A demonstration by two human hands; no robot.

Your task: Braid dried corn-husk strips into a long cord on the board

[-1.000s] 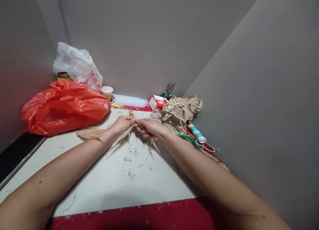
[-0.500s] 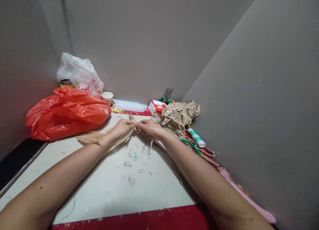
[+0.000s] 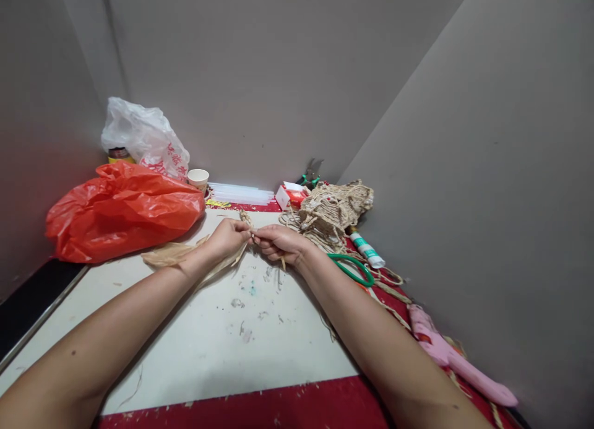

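Note:
My left hand and my right hand meet above the white board, fingertips pinched together. Between them is a braided straw-coloured cord, apparently of dried husk, whose knobbly end points away from me. Dry husk strips trail out beneath my left wrist. A short strand end pokes down below my right fingers. The exact spot where the fingertips grip is small and partly hidden.
An orange plastic bag lies left, before a white bag and paper cup. Translucent sticks, a red-white box, pliers and coiled cord line the back. Right are a green loop handle and pink glue gun.
My right hand has rolled slightly and its forearm has shifted left, uncovering more of the green handle and the pink glue gun. My left hand stays nearly in place.

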